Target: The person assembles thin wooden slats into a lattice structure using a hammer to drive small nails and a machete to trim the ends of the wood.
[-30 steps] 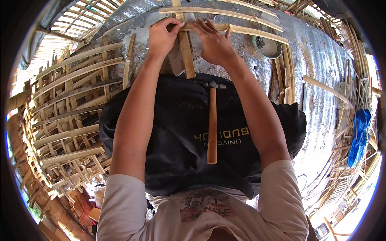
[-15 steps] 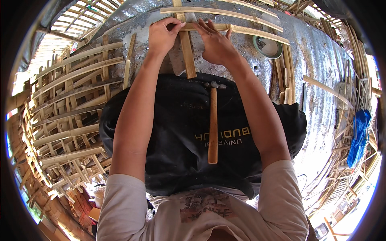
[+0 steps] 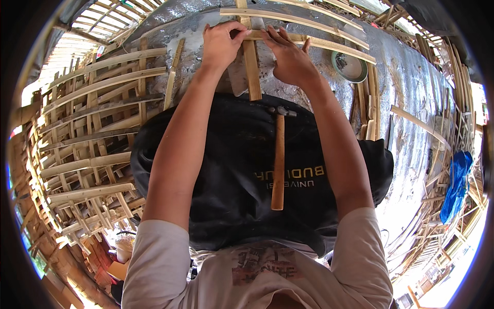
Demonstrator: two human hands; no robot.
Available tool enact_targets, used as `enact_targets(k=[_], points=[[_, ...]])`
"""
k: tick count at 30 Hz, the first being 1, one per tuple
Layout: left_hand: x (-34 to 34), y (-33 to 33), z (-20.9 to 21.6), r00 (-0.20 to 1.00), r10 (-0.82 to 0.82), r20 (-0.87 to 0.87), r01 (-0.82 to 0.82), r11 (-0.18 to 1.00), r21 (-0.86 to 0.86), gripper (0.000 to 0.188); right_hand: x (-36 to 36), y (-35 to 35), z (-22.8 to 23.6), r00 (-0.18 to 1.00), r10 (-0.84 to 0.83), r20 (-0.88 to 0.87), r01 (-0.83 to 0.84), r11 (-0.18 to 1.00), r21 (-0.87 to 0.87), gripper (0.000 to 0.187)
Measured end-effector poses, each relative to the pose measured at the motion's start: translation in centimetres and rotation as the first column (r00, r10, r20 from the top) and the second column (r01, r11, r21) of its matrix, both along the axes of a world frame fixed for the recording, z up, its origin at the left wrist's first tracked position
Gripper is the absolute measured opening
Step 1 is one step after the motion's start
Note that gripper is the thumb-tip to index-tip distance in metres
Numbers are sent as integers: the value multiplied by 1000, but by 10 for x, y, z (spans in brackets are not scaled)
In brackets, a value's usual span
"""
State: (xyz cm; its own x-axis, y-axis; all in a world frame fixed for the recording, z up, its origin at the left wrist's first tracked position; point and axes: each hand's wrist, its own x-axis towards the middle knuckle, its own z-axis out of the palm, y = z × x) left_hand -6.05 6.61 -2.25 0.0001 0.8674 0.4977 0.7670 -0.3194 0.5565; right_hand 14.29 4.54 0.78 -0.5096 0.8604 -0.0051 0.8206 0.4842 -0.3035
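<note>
A vertical bamboo slat [image 3: 251, 72] lies at the top middle, with long bamboo strips across it. My left hand [image 3: 220, 45] is closed in a pinch, thumb and forefinger together over the left end of the nearest cross strip [image 3: 342, 47], where it meets the slat. What sits between those fingertips is too small to make out. With fingers stretched out, my right hand [image 3: 293, 57] rests on the same strip, just right of the joint. A hammer [image 3: 278, 159] with a wooden handle lies on the black cloth [image 3: 231, 170] over my lap, its head pointing away from me.
A green-rimmed bowl [image 3: 355, 77] of small dark bits stands right of my right hand. Woven bamboo lattice panels [image 3: 98, 110] fill the left. A flat pale piece [image 3: 237, 80] lies beside the slat. Loose strips [image 3: 419, 123] and a blue plastic bag [image 3: 455, 188] are at the right.
The whole view has shifted slightly, so hands and strips appear a little further right. Both hands keep the same places on the strip, and the hammer stays on the cloth.
</note>
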Motion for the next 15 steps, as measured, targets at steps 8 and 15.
enact_targets(k=[8, 15], points=[[-2, 2, -2, 1000, -18, -17, 18, 1000, -20, 13, 23, 15, 19, 977, 32, -209, -18, 998, 67, 72], [-11, 4, 1, 998, -67, 23, 68, 996, -66, 16, 44, 21, 46, 998, 23, -61, -26, 998, -54, 65]])
